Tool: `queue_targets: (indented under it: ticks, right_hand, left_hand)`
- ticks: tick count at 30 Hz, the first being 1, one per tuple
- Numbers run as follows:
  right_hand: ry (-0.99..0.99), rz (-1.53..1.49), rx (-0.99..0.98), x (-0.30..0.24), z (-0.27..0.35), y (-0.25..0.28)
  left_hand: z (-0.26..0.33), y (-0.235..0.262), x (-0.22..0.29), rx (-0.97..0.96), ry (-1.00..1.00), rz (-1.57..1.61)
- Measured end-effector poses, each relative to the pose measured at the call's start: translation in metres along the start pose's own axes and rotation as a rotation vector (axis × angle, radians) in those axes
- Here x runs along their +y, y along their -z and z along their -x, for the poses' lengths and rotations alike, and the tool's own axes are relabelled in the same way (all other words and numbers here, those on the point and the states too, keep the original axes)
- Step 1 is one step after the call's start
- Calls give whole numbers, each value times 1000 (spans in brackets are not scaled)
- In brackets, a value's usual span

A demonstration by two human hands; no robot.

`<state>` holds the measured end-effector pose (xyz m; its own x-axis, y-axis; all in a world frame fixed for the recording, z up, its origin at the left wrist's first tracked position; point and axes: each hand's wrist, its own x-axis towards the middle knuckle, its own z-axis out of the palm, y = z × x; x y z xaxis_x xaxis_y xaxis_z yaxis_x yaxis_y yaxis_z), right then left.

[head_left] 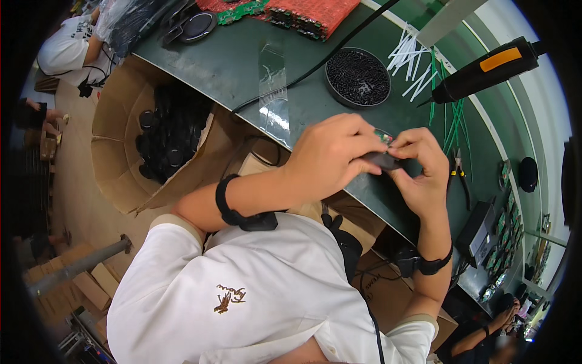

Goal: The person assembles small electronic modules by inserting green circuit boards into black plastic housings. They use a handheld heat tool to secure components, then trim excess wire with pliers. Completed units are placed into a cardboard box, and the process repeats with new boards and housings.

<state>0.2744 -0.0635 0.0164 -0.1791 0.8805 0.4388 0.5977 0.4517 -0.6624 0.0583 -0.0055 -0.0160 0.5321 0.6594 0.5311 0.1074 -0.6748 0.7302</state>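
Note:
My left hand point(336, 151) and my right hand point(421, 167) meet over the near edge of the green workbench point(315, 100). Between them is a small dark plastic housing point(382, 161), pinched by the fingertips of both. A bit of green circuit board point(382, 136) shows at its upper side, close to my left fingertips. My fingers cover much of the piece, so its full shape is hidden. Just beyond my hands stands a round dish point(328, 85) full of small black screws or pins point(357, 73). Each wrist carries a black strap with a small box.
A black electric screwdriver point(485, 70) with an orange patch hangs at right. White strips point(412, 57), green strips point(458, 124) and yellow-black pliers point(461, 173) lie below. Red-wrapped circuit boards point(312, 15) sit behind; a cardboard box point(115, 167) of black parts stands left. Co-workers are nearby.

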Motion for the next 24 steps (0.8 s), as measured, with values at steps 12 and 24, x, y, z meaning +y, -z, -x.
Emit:
queue_targets:
  ticks: [12,24]
  right_hand:
    - [-249,17,-63,7,1,-3]
    - [-287,-4,-105,16,4,10]
  left_hand:
    - [24,14,3,-190,-122,-129]
    - [17,2,1,-228,-135,-136]
